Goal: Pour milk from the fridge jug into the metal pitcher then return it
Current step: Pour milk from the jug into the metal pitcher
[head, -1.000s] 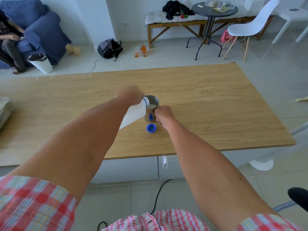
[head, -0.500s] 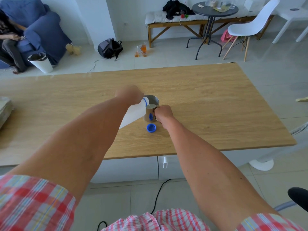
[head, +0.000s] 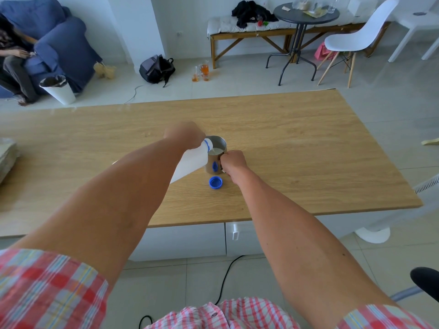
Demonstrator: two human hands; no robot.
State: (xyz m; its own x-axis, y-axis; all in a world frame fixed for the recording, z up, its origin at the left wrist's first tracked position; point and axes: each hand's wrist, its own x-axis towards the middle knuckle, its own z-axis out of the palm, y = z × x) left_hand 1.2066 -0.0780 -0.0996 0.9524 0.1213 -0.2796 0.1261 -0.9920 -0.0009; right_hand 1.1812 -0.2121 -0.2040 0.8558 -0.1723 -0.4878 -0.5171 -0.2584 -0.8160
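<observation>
My left hand (head: 185, 135) grips a white plastic milk jug (head: 192, 161) and holds it tilted, with its blue-ringed mouth over the rim of the metal pitcher (head: 215, 160). White milk shows inside the pitcher, which stands upright on the wooden table (head: 308, 150). My right hand (head: 231, 162) is closed on the pitcher's handle at its right side. The jug's blue cap (head: 215, 182) lies on the table just in front of the pitcher.
A pale bundle (head: 7, 157) lies at the table's left edge. Beyond the table are a white bin (head: 58, 89), a black backpack (head: 156, 68), glasses on the floor (head: 202, 72), a round black table (head: 305, 17) and a white chair (head: 356, 41). A person sits in the blue armchair (head: 59, 39).
</observation>
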